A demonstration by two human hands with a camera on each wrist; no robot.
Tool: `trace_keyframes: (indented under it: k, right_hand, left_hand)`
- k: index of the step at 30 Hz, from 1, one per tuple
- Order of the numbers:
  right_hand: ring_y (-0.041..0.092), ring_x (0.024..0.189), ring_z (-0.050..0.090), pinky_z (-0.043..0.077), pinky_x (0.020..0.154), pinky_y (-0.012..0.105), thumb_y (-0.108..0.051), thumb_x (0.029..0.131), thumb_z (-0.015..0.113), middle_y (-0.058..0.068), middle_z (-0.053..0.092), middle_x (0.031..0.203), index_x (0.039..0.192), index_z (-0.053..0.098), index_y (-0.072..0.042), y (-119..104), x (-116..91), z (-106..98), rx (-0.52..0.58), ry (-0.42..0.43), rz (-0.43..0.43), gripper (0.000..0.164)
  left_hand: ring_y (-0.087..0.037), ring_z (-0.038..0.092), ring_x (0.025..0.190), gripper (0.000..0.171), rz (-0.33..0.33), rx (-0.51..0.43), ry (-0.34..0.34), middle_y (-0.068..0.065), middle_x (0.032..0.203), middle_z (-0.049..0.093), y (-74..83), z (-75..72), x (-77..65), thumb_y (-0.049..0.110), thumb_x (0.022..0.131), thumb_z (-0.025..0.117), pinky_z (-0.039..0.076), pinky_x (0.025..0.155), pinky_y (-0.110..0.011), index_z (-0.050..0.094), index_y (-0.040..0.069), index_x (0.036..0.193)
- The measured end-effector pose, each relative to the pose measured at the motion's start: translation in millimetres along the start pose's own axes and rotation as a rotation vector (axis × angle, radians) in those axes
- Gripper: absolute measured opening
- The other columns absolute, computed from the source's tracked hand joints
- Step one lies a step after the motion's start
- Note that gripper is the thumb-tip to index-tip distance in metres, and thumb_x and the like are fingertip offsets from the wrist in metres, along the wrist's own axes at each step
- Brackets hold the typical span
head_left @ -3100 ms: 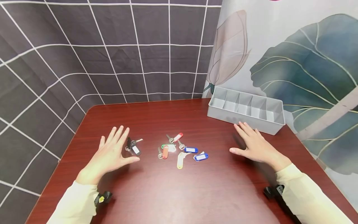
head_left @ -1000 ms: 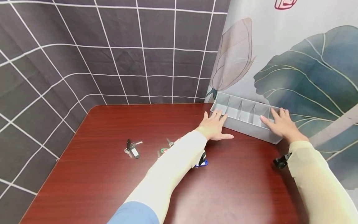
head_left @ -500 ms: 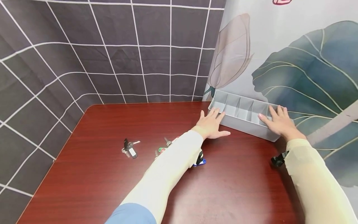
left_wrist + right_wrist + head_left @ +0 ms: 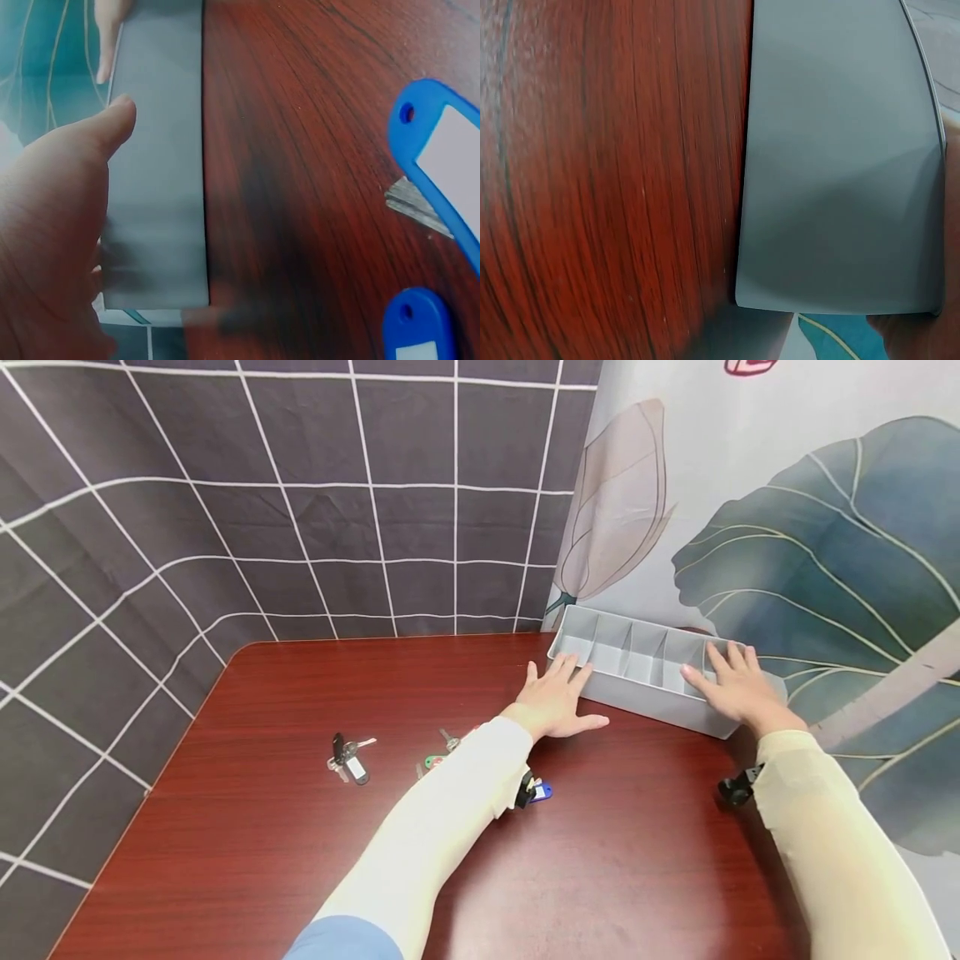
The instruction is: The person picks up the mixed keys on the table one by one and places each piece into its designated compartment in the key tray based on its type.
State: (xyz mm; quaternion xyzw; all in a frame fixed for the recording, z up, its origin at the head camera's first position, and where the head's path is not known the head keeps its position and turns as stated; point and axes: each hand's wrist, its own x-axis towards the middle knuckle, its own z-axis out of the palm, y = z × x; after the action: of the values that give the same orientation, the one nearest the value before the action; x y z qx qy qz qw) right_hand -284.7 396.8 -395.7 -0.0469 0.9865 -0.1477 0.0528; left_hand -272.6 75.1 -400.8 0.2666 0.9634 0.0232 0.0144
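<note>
At the back right stands a long grey organizer box (image 4: 637,692) divided into several compartments, with nothing visible inside. My left hand (image 4: 553,700) lies over its left front rim, fingers spread and straight, thumb pointing right. In the left wrist view that thumb (image 4: 116,124) reaches along the grey wall. At the other end my right hand (image 4: 742,689) rests on the rim with extended fingers. Keys with colored tags lie partly hidden under my left forearm. A blue key tag (image 4: 542,792) shows beside the wrist, and a green tag (image 4: 433,762) on the other side.
Apart from the rest, keys with a black tag (image 4: 356,768) lie on the left of the dark red wooden table (image 4: 337,685). A grid-patterned cloth (image 4: 315,510) hangs behind, and a leaf-printed curtain (image 4: 825,560) borders the right side behind the box.
Both hands have reached from the table's middle to the box and rest on its ends. Over the last half second the box and both hands have shifted slightly left.
</note>
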Motion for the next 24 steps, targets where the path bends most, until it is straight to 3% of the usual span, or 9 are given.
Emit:
trace_keyframes:
  k: [12,24]
  right_hand:
    - [0.046,0.136,-0.028,-0.003,0.101,0.074,-0.069,0.093,0.026,0.029,-0.017,0.153,0.153,0.000,-0.006,-25.3,-0.7,7.9,0.002,-0.008,-0.019,0.091]
    - [0.043,0.136,-0.030,-0.005,0.104,0.070,-0.070,0.092,0.028,0.024,-0.014,0.156,0.154,0.001,-0.008,-50.5,6.2,22.9,0.010,-0.006,-0.063,0.091]
  left_hand:
    - [-0.019,0.006,0.147,0.092,-0.017,-0.024,-0.010,0.000,0.161,0.012,-14.1,-0.8,-24.2,0.079,0.083,0.038,0.012,0.112,-0.060,0.016,0.026,0.155]
    - [-0.023,0.009,0.147,0.091,-0.047,-0.051,0.027,-0.004,0.160,0.016,-32.0,1.0,-57.1,0.076,0.084,0.042,0.011,0.110,-0.063,0.021,0.024,0.155]
